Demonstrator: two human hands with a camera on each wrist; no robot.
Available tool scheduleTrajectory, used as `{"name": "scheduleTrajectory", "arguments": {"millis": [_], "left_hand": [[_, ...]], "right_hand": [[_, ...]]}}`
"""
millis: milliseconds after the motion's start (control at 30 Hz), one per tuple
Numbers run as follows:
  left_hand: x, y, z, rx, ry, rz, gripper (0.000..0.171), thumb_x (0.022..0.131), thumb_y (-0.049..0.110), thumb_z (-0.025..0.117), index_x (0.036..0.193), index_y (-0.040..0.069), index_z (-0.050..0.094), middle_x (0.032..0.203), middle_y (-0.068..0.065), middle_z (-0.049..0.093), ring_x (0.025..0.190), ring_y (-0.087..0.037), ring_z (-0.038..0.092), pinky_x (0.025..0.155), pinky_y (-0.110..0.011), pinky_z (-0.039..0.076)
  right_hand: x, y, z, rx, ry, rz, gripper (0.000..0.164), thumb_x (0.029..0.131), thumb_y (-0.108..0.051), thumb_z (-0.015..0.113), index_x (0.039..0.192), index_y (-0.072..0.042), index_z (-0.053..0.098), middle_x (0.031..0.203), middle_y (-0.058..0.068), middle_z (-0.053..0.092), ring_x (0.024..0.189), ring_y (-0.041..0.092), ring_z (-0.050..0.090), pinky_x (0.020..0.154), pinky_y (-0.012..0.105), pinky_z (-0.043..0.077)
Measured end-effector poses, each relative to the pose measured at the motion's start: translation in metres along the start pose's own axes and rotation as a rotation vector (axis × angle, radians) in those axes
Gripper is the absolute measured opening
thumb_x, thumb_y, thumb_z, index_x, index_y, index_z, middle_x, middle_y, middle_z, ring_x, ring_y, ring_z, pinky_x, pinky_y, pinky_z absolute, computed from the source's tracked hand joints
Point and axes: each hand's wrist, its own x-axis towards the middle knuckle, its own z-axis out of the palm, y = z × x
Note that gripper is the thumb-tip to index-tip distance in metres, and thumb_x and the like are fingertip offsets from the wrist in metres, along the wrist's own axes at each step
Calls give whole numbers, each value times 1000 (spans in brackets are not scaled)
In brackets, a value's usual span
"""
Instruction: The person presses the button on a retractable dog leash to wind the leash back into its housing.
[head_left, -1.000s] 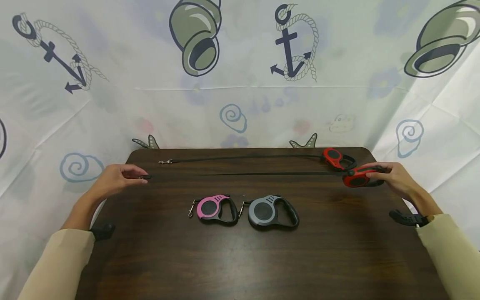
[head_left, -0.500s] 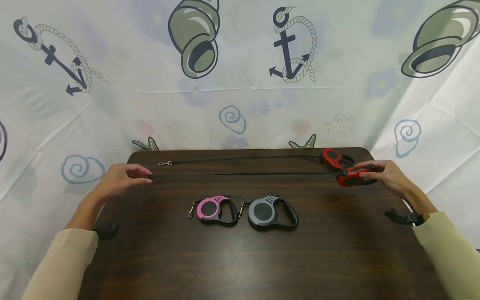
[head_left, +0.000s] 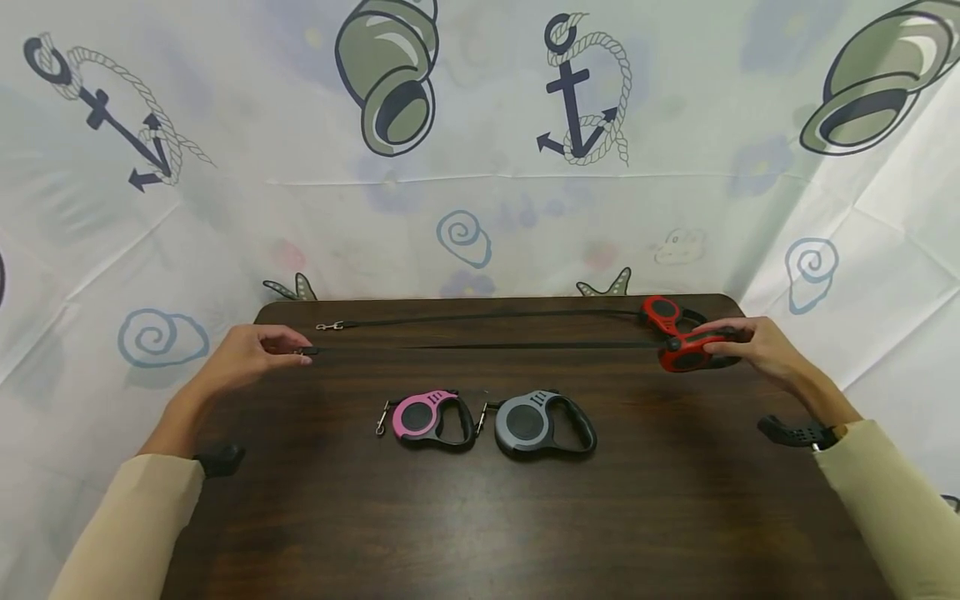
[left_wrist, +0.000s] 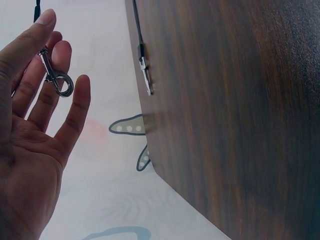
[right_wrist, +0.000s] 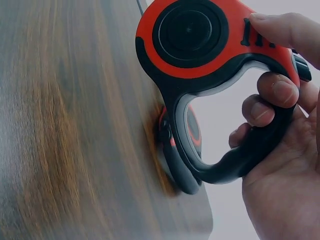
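My right hand (head_left: pixel 765 348) grips a red and black retractable dog leash (head_left: pixel 684 354) by its handle, fingers curled through the loop in the right wrist view. Its black cord (head_left: pixel 525 346) stretches taut leftward over the table. At the far end, my left hand (head_left: pixel 251 357) pinches the cord's end by the metal snap hook (left_wrist: pixel 56 75), which hangs beside the fingers in the left wrist view. Behind the held leash lies a second red leash (head_left: pixel 663 312), its cord pulled out to a snap hook (head_left: pixel 330 326) on the left.
A pink retractable leash (head_left: pixel 417 417) and a grey one (head_left: pixel 523 423) lie side by side mid-table, each with its clip on the left. The dark wooden table (head_left: pixel 480 525) backs onto a patterned white cloth (head_left: pixel 487 233).
My right hand has moved left with the red leash, and my left hand has shifted slightly right with the hook. The distance between them has shortened. The leashes on the table stay put.
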Motion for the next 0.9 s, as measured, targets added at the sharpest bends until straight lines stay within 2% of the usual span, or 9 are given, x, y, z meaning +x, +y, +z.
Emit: {"name": "scheduleTrajectory", "arguments": {"millis": [133, 267, 400, 567, 700, 900], "left_hand": [[0, 1, 2, -17, -11, 4, 19, 88, 20, 88, 103, 10, 81, 89, -5, 80, 74, -10, 72, 63, -28, 56], [1, 0, 4, -31, -14, 24, 19, 88, 19, 89, 103, 11, 81, 88, -4, 80, 73, -10, 73, 62, -25, 55], [1, -1, 7, -23, -8, 40, 18, 88, 18, 89, 102, 12, 81, 88, -3, 80, 73, -11, 73, 62, -29, 57], [1, 2, 8, -15, -10, 43, 18, 88, 18, 89, 103, 12, 81, 88, -3, 80, 75, -18, 75, 63, -31, 57], [2, 6, 9, -21, -9, 45, 18, 88, 19, 89, 103, 13, 81, 88, -3, 80, 76, -25, 76, 62, -28, 56], [3, 8, 11, -19, -16, 48, 18, 89, 21, 88, 103, 14, 81, 89, -2, 80, 77, -23, 76, 63, -30, 56]], "right_hand": [[1, -5, 4, 7, 1, -9, 33, 97, -16, 78, 127, -2, 75, 103, -15, 74, 85, 10, 62, 70, 32, 54], [2, -9, 8, 21, -5, -26, 32, 97, -15, 78, 126, 0, 75, 100, -8, 77, 79, 16, 66, 68, 31, 55], [2, -14, 11, 36, -18, -26, 34, 98, -14, 77, 128, 0, 74, 96, -3, 78, 76, 18, 67, 67, 29, 55], [2, -19, 15, 52, -18, 0, 34, 98, -14, 77, 128, 0, 73, 94, -6, 77, 77, 19, 68, 68, 29, 56], [4, -24, 18, 51, -12, -17, 35, 96, -14, 79, 127, 1, 73, 92, -4, 78, 76, 18, 68, 68, 29, 56], [6, -28, 23, 41, -11, -59, 34, 94, -8, 79, 126, 1, 74, 97, -12, 77, 79, 8, 63, 69, 29, 54]]}}
